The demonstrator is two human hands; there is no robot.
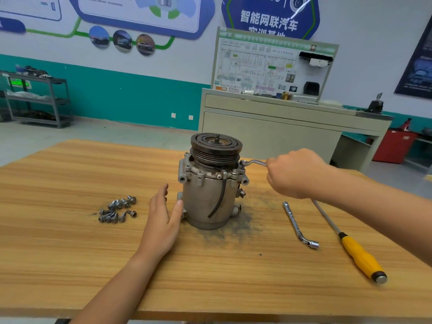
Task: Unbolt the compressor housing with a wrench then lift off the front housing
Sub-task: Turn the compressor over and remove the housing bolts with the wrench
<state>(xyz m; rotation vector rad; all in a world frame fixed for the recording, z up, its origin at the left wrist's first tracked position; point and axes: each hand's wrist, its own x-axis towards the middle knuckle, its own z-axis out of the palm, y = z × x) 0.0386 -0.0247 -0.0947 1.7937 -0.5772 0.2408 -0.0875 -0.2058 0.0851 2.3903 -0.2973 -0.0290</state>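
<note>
Gripping the wrench (256, 163) in my clenched right hand (297, 174), ring end seated on a flange bolt; left hand (163, 220) flat, released, bracing the compressor (210, 195) upright mid-table (70, 253). Step: unbolting. Next, likely: turn steadily. Loose bolts (118, 209) lie left.

The compressor (210, 195) stood upright on the wooden table (70, 253), a grey metal cylinder with a dark grooved pulley (216, 147) on top and a black cable hanging down its side. The front housing (210, 170), a flanged collar under the pulley, remained seated on the body. A bent silver wrench (254, 163) sat on a bolt at the housing's right edge, its handle pointing right.
</note>
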